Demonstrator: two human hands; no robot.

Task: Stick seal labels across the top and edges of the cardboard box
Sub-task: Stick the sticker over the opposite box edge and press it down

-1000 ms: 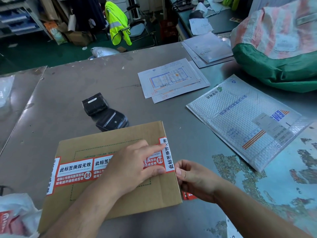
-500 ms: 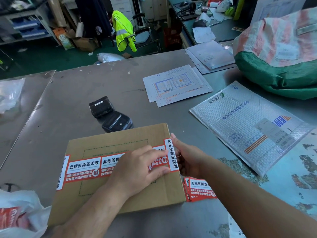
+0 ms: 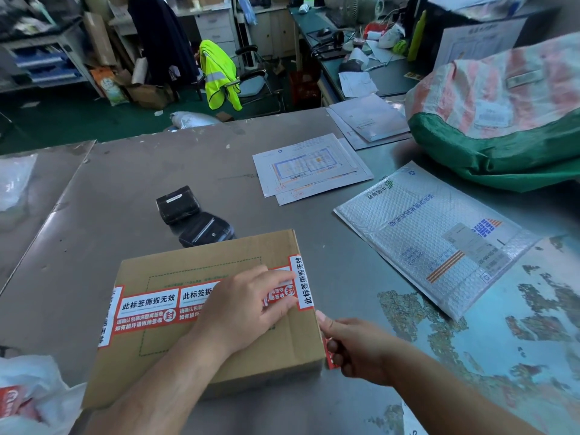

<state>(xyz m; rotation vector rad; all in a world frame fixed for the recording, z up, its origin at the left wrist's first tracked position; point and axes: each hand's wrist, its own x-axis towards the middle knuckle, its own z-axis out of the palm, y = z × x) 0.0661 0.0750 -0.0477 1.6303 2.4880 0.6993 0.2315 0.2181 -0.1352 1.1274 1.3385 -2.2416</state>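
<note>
Red seal — L flat, R curled

A grey metal table carries a flat brown cardboard box. Red seal labels lie against its right edge and two black devices just behind it. Printed paper sheets, a silver bubble mailer and a striped woven sack lie further right.

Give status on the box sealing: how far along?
Done: seal labels run in a row across the top of the cardboard box, the left end folded over its left edge. In hand: left hand presses the rightmost label flat; right hand sits at the box's right side over spare labels, grip unclear. Left: the right end tab looks not yet folded down the side; the near edge is bare.
</note>
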